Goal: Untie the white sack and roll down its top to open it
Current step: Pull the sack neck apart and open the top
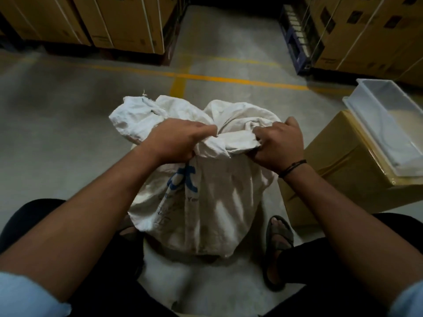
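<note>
A white sack (pixel 206 209) with blue print stands upright on the floor between my feet. Its top is bunched into a knot at the neck, with loose cloth flaring out behind it on both sides. My left hand (pixel 176 140) grips the gathered cloth on the left of the knot. My right hand (pixel 277 145) pinches a fold of cloth on the right of the knot. The two hands are close together, with the knot between them. What is inside the sack is hidden.
A cardboard box (pixel 338 177) stands at my right with a white plastic tray (pixel 366 99) on top. Stacked cartons (pixel 119 21) on pallets line the back left and back right (pixel 370 30). Yellow lines (pixel 229 78) cross the concrete floor.
</note>
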Demonstrator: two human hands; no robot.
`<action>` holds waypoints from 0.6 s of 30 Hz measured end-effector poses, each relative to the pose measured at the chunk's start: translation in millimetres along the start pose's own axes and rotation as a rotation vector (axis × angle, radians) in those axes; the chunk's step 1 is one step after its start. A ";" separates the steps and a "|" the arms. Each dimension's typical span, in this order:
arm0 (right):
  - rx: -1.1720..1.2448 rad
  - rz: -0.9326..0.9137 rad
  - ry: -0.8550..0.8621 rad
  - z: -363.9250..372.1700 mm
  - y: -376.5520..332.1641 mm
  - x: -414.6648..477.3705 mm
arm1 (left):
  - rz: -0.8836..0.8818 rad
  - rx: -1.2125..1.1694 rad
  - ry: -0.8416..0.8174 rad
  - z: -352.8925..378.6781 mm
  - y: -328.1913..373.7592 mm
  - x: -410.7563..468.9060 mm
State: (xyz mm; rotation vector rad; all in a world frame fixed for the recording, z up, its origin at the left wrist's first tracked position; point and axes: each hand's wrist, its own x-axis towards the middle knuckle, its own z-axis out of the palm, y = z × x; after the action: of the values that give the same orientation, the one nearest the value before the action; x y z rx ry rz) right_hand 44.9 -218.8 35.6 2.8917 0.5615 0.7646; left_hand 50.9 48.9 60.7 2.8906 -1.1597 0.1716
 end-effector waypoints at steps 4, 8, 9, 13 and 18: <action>-0.040 0.163 0.075 -30.5 4.8 0.6 | 0.149 0.137 0.254 -16.7 -5.4 13.3; -0.023 0.246 0.136 -67.3 -3.1 -2.2 | 0.280 0.281 0.412 -39.2 -24.7 10.2; -0.012 0.254 0.094 -69.5 -11.4 -1.6 | 0.279 0.292 0.410 -39.5 -31.0 8.0; -0.020 -0.006 -0.233 -49.3 -32.4 -8.7 | 0.163 0.180 0.296 -9.0 -38.1 5.7; -0.109 -0.340 -0.562 -17.2 11.4 -31.7 | 0.033 0.127 -0.008 30.4 -8.4 -3.1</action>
State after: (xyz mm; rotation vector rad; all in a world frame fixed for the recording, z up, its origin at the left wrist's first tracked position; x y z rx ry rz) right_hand 14.6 -241.2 38.1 2.6223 0.8587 -0.0645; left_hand 57.3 55.3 30.2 2.9849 -1.2420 0.2433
